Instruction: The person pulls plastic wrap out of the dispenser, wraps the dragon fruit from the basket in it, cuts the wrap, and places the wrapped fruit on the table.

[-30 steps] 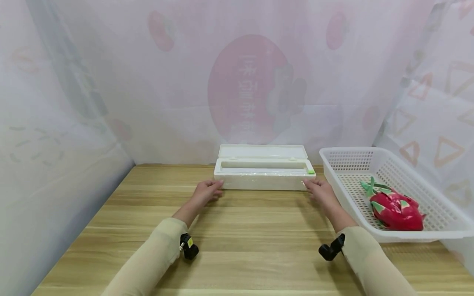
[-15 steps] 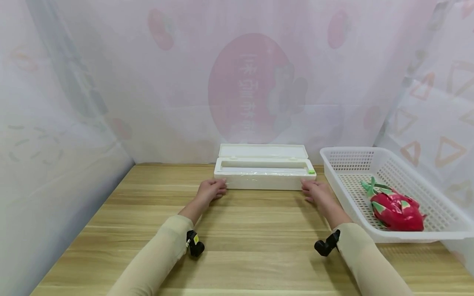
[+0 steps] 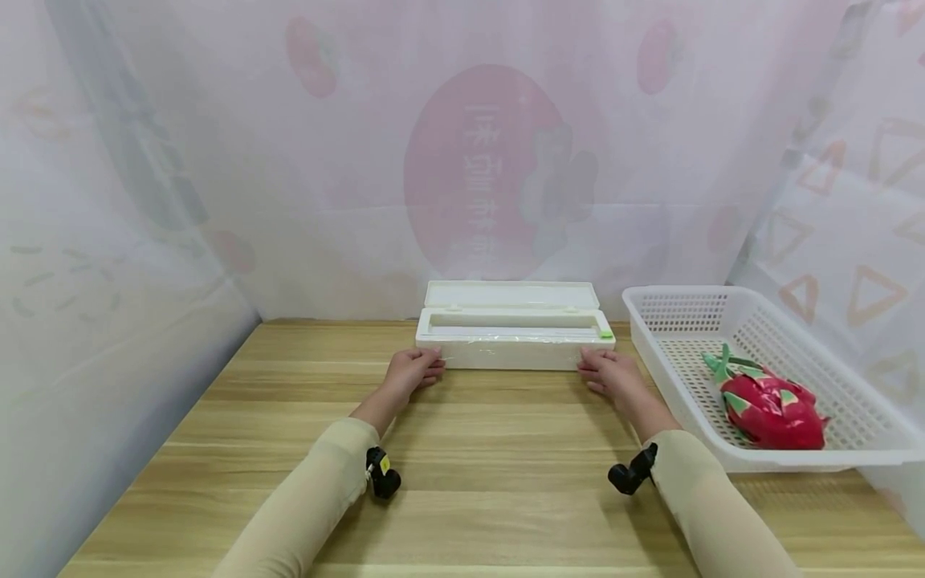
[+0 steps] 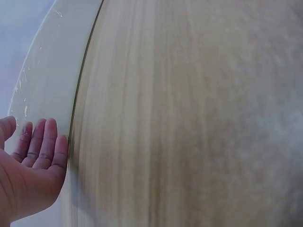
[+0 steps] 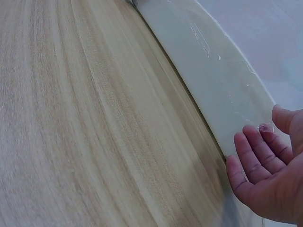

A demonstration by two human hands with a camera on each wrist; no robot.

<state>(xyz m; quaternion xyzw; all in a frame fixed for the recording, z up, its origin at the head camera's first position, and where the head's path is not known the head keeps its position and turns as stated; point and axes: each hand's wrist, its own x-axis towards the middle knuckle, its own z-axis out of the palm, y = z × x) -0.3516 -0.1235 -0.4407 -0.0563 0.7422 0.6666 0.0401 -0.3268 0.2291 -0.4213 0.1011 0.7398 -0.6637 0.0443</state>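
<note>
A long white cling film dispenser (image 3: 506, 353) stands at the back of the table with its lid (image 3: 511, 295) raised. Clear, shiny film (image 5: 203, 40) lies over its front face. A lime-green slider (image 3: 606, 334) sits at the right end of its top. My left hand (image 3: 412, 372) has its fingertips at the left part of that front, the fingers (image 4: 43, 146) fairly straight and the thumb apart. Toward the right end, my right hand (image 3: 609, 374) touches the front with loosely bent fingers (image 5: 258, 153). A glossy bit of film overlaps its index fingertip in the right wrist view.
A white perforated basket (image 3: 694, 429) stands to the right of the dispenser, holding a red dragon fruit (image 3: 773, 413) with green scales. Printed cloth walls (image 3: 325, 201) close in the back and sides of the wooden table (image 3: 491, 482).
My right hand has slid left along the dispenser's front, and my left hand has shifted slightly right. The dispenser, basket and dragon fruit have stayed in place.
</note>
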